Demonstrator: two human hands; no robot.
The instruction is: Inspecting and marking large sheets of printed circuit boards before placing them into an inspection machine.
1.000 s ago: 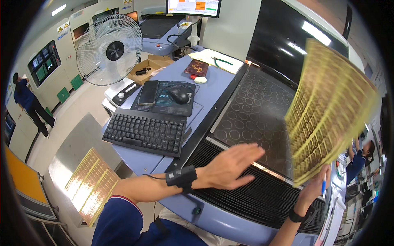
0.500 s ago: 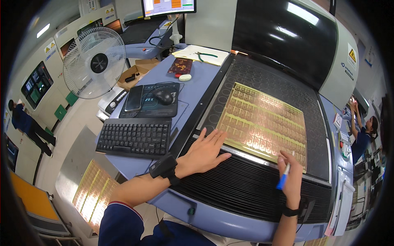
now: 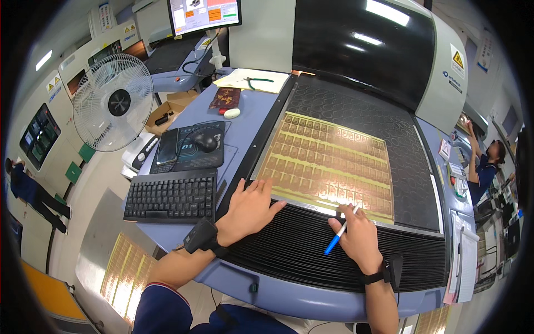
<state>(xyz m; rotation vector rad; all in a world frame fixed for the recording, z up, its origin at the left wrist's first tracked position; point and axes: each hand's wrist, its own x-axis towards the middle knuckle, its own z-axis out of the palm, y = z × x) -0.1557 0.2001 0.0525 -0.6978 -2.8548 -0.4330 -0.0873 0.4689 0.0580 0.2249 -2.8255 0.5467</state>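
Note:
A thin copper-and-yellow circuit board panel (image 3: 328, 161), patterned with rows of small rectangles, lies flat on the machine's black bed (image 3: 414, 189). My left hand (image 3: 250, 209) rests palm down at its near left corner, fingers stretched out and thumb apart. Fingertips of that hand reach the panel's left edge. Near the right part of the panel's front edge, my right hand (image 3: 359, 236) has its fingers curled round a white marker pen (image 3: 336, 238) with a blue end pointing down to the left. The right fingertips are at the panel edge; whether they press on it I cannot tell.
Left of the bed are a black keyboard (image 3: 169, 196), a mouse (image 3: 206, 140), a phone (image 3: 167, 146) and a fan (image 3: 114, 103). Pliers (image 3: 258, 83) lie on paper behind. Black ribbed bellows (image 3: 300, 253) run along the front. Another panel (image 3: 125, 275) sits lower left. Two people stand farther off.
My right hand has moved left along the panel's front edge, still holding the marker pen. My left hand stays near the panel's left corner. The whole view has shifted slightly.

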